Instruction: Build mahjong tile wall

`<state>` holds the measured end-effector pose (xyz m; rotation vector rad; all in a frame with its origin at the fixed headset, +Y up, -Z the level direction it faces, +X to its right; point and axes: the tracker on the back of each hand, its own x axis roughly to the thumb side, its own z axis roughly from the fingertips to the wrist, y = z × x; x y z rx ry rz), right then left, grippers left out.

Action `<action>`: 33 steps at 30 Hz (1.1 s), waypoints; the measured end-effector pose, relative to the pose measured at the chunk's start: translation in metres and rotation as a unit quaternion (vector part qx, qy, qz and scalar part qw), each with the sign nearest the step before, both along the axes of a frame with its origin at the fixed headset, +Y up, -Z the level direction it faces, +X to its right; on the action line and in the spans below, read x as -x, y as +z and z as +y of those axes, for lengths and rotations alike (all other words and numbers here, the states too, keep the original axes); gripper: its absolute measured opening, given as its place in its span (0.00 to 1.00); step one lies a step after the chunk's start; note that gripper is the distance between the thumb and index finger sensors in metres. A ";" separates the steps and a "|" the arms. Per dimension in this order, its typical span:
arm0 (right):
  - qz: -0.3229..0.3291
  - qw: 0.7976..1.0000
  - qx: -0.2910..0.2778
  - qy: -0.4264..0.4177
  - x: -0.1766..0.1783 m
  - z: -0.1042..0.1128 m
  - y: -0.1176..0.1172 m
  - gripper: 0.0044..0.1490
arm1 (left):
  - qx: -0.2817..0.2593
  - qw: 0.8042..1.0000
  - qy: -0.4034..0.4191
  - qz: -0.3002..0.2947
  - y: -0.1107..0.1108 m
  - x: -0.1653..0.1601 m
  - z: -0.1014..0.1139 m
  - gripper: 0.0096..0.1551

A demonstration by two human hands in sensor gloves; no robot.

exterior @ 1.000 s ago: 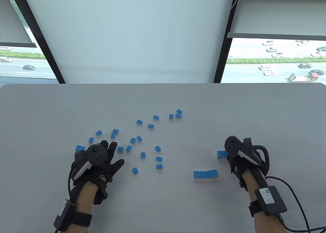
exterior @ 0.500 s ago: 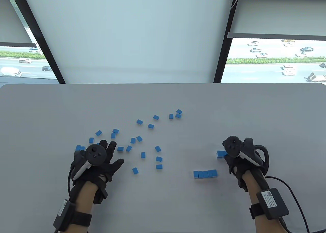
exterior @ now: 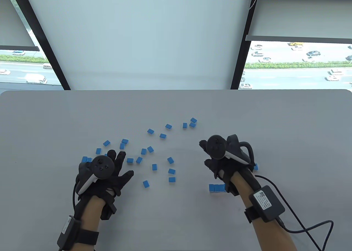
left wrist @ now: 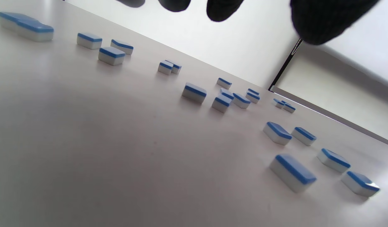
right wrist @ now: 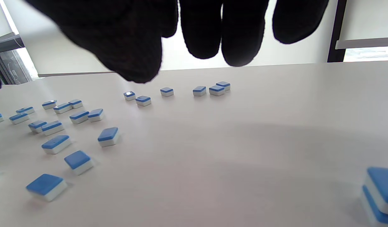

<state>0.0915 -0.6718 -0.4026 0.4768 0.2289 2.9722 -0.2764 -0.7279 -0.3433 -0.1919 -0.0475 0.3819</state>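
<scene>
1. Mahjong tiles [exterior: 154,167], blue-backed with white faces, lie scattered face down across the middle of the table [exterior: 288,119], from the left of centre up to a small cluster [exterior: 192,122] at upper centre.
2. Your left hand [exterior: 110,174] sits at the lower left of the table view, fingers spread and relaxed, gripping nothing; the left wrist view shows its fingertips [left wrist: 320,22] above bare tabletop.
3. Just left of that hand, a pair of tiles [exterior: 85,159] lie side by side, touching each other.
4. Your right hand [exterior: 220,163] is at centre right, fingers loosely hanging and empty; in the right wrist view the fingertips [right wrist: 241,44] are clear of the surface.
5. A short row of tiles [exterior: 216,188] stands edge to edge below your right hand, its right end hidden by your wrist.
6. A two-high stack [right wrist: 380,195] shows at the lower right corner of the right wrist view; in the table view only a blue sliver [exterior: 256,166] peeks out beside your wrist.
7. No container is on the table; every tile rests directly on it.
</scene>
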 end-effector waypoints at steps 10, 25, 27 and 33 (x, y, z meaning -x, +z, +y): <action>0.051 0.996 0.014 0.069 0.097 -0.028 -0.035 0.45 | 0.002 1.000 0.011 -0.001 0.000 0.002 0.000 0.51; 0.069 0.986 0.061 0.142 0.117 -0.072 -0.045 0.38 | 0.004 1.000 0.008 -0.006 0.000 -0.001 -0.001 0.51; 0.072 0.986 0.056 0.141 0.118 -0.074 -0.042 0.36 | 0.003 1.000 0.009 -0.005 0.000 -0.001 -0.001 0.51; 0.084 0.983 0.037 0.158 0.121 -0.077 -0.033 0.36 | 0.003 1.000 0.008 -0.005 -0.001 -0.001 -0.002 0.51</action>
